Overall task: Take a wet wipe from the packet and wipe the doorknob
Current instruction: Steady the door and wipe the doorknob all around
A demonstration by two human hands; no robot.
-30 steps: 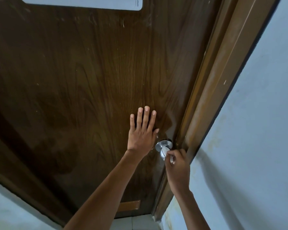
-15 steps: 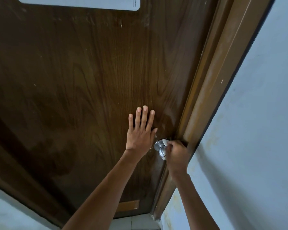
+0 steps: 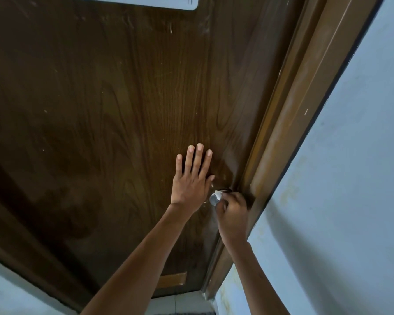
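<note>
Doorknob, silver metal, sits just right of frame centre near the latch edge of the dark wood-grain door. Right hand is curled over its right side, fingers closed on a white wet wipe; only a small corner of wipe shows at the knob's top. One second ago this hand pinched the wipe below the knob, leaving most of the metal exposed; half a second ago it had risen level with the knob; now it covers more of it, leaving only the left face visible. Left hand lies flat on the door just left of the knob, fingers spread and pointing to the upper frame, holding nothing, unchanged across all three frames. Door frame runs diagonally to the right, pale wall beyond. White panel at top edge.
</note>
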